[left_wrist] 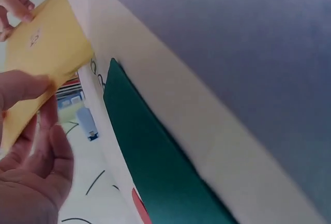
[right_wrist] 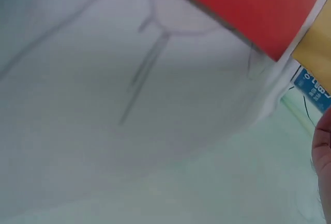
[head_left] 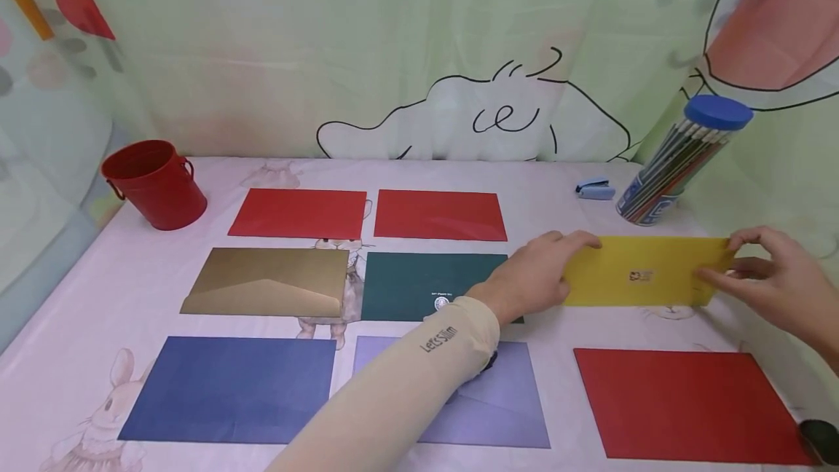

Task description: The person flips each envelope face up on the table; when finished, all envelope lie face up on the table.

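A yellow envelope [head_left: 645, 272] with a small printed picture is held up over the right part of the table. My left hand [head_left: 537, 275] pinches its left end; the thumb lies on one face and fingers are behind, as the left wrist view shows. At the other end, my right hand [head_left: 780, 286] grips the envelope between thumb and fingers. In the right wrist view only a part of that hand [right_wrist: 323, 157] shows at the edge. A dark green envelope [head_left: 413, 282] lies beside my left wrist. My left forearm covers part of a lilac envelope [head_left: 498, 414].
Two red envelopes [head_left: 298, 214] lie in the back row, a gold one [head_left: 269, 279] and a blue one [head_left: 229, 388] at left. Another red envelope [head_left: 688, 403] lies front right. A red bucket [head_left: 157, 188], blue stapler [head_left: 595, 189] and blue-lidded pencil tub [head_left: 682, 159] stand behind.
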{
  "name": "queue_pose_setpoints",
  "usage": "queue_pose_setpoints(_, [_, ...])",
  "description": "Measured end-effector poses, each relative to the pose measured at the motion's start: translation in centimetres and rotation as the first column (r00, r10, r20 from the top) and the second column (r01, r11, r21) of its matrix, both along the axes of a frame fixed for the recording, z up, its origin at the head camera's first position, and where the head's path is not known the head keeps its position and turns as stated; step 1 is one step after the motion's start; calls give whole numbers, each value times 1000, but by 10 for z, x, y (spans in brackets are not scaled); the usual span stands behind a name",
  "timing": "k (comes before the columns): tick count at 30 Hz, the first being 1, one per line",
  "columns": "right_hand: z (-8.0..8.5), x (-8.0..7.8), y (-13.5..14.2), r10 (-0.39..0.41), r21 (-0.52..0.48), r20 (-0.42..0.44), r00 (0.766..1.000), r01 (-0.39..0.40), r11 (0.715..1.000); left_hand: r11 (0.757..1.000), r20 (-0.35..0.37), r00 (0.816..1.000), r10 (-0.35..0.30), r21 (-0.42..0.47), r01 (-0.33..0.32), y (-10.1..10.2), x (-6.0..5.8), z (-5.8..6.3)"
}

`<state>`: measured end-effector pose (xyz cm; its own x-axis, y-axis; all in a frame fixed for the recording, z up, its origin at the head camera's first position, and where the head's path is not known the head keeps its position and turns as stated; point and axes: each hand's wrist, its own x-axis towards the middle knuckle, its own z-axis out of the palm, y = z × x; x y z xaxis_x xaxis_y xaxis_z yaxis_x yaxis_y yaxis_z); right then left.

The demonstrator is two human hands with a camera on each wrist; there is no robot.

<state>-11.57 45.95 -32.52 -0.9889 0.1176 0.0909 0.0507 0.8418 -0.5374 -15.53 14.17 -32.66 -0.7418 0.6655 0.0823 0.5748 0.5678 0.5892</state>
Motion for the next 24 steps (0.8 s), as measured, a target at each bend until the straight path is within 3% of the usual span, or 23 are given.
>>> queue_pose_setpoints(3, [-2, -2, 0, 6, 54, 32, 999, -7, 999, 999, 69, 997, 46, -1, -46, 1, -1, -3])
queue_pose_setpoints(8, [-5, -4, 0, 39, 99, 78, 996, -47, 994, 993, 115, 988, 107, -52, -101, 2, -2, -6])
queue_pose_setpoints(17, [-5, -17, 2, 143, 161, 215, 966, -179, 971, 951, 20, 978, 207, -238, -196, 9, 0, -5])
queue_pose_setpoints(21, [-4, -24, 0, 176, 200, 258, 950, -230, 952, 932, 35, 967, 251, -278, -231, 12, 0, -4])
queue_pose_setpoints(24, [-3, -26, -1, 151, 204, 307, 940, -220, 954, 926, 43, 966, 255, -297, -232, 14, 0, -3])
